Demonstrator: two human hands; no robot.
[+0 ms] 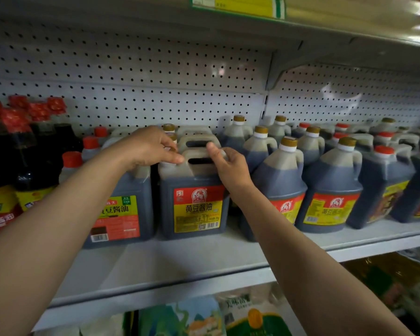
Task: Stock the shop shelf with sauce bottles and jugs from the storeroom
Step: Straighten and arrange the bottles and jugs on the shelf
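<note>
Both hands hold 1 soy sauce jug (pixel 194 190) of dark liquid. Left hand (pixel 148 147) pinches its cap; right hand (pixel 229 166) grips its handle.

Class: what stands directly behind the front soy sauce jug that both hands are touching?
Behind the front jug, another jug's handle and a brown cap show. Their bodies are hidden by the front jug and the left hand.
</note>
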